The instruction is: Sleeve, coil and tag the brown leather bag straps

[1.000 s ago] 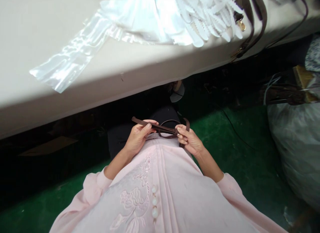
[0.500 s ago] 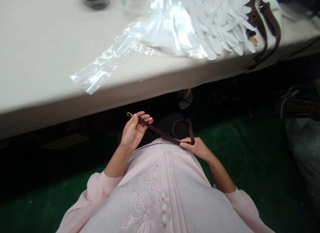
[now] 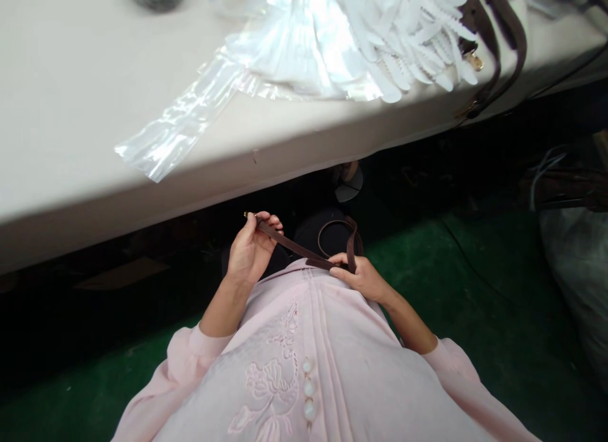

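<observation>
A dark brown strap (image 3: 295,246) stretches between my two hands above my lap. My left hand (image 3: 250,251) pinches its end with thumb and forefinger, the other fingers loosely curled. Just past the thumb a small gold-coloured metal clasp (image 3: 246,214) sticks out. My right hand (image 3: 360,276) grips the strap farther along, close to my waist. Beyond that hand the rest of the strap curls into a loop (image 3: 334,222) over my dark-clothed legs.
A cloth-covered table (image 3: 57,113) lies ahead. On it are clear plastic sleeves (image 3: 175,125), a heap of white strips (image 3: 403,43), and more brown straps (image 3: 517,37) hanging over the edge. A translucent bag (image 3: 574,265) stands on the green floor (image 3: 427,271) at right.
The strap's clasp end has turned in my left hand, so less of the clasp shows. My right hand has shifted slightly left. The table's things sit a little higher and farther left in view.
</observation>
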A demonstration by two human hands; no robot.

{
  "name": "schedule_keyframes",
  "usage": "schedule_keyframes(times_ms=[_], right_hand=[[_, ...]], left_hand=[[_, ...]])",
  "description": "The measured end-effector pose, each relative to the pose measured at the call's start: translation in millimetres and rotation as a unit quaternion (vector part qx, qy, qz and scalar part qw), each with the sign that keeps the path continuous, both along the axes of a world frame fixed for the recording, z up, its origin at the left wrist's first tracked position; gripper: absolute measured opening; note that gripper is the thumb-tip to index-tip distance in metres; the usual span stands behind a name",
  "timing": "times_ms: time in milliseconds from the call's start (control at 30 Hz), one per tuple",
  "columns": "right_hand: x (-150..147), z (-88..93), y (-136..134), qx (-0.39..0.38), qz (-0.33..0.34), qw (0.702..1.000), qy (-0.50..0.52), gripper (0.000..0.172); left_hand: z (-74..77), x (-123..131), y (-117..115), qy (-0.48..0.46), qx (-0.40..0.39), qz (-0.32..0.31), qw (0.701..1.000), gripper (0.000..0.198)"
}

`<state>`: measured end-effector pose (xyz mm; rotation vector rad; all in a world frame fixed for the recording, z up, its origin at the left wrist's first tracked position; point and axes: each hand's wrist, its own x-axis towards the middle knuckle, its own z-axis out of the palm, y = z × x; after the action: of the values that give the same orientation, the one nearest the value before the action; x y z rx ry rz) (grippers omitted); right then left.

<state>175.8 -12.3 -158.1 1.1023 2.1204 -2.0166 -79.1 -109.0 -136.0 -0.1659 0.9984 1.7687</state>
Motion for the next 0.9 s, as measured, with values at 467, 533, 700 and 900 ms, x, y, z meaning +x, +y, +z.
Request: schedule_keyframes(times_ms=[467, 533, 700, 900], right_hand=[[-43.0, 17.6, -1.5, -0.08, -0.165, 0.982, 0.049, 0.031], [-45.1, 15.9, -1.9, -0.062, -0.199, 0.977, 0.037, 0.033], [-35.7, 10.6, 5.5, -0.004, -0.222, 0.975, 0.01, 0.032], [-35.5, 15.2, 6.0, 0.02, -0.042, 0.999, 0.025, 0.029]], left_hand=[[0.8, 25.0, 8.7, 0.112, 0.032, -0.071, 0.991, 0.027], [-1.7, 23.9, 7.8, 0.12, 0.022, -0.063, 0.991, 0.024], [-6.7, 9.4, 3.2, 0.14, -0.019, 0.002, 0.99, 0.017], [-7.4, 3.7, -2.3, 0.201, -0.079, -0.008, 0.976, 0.017]])
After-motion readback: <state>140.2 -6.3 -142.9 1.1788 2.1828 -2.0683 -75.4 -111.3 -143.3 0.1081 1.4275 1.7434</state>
